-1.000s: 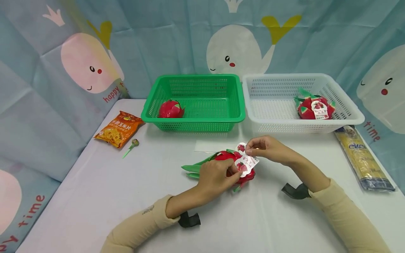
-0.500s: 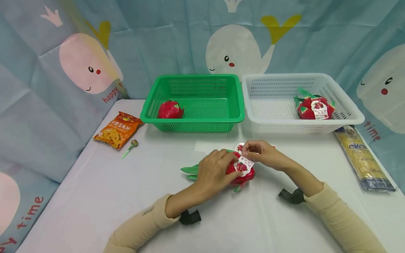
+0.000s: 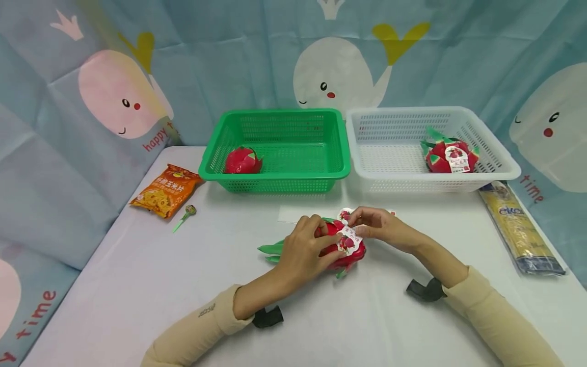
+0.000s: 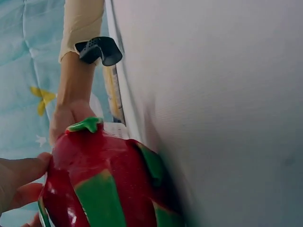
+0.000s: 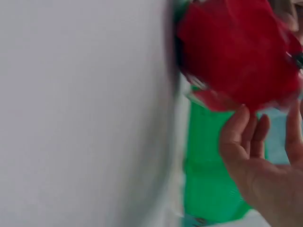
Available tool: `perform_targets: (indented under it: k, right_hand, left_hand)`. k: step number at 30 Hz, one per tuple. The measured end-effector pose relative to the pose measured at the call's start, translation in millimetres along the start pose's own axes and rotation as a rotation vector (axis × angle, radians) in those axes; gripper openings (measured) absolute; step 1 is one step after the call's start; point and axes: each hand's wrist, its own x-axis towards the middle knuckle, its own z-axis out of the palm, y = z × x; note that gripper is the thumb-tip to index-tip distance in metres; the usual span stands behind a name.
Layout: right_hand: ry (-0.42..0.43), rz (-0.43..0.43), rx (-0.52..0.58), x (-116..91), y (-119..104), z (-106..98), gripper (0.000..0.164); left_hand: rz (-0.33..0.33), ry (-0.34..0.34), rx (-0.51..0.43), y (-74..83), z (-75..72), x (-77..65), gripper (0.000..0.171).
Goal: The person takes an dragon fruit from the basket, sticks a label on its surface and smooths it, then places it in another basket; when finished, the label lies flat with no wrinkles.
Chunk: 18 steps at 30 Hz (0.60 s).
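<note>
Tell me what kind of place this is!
Probably a little indoor play or display setup: a white table with a blue cartoon-whale curtain behind it, and a green basket beside a white basket at the back.

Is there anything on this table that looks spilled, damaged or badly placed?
I see no spill or damage. Slightly odd, perhaps: the label on the middle dragon fruit sits at a slant, and a lollipop lies loose near the orange snack bag, in no container.
</note>
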Motion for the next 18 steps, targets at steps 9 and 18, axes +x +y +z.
perform_targets:
  k: [9, 18]
  right_hand:
    - [0.045, 0.028, -0.053, -8, 1, 8, 0.012]
    - [0.011, 0.014, -0.264, -28, -4, 36, 0.075]
  left_hand:
    - [0.025, -0.004, -0.046, -6.5, -1.8, -8.2, 0.027]
    - [0.135, -0.181, 0.007, -14.9, -4.4, -19.1, 0.052]
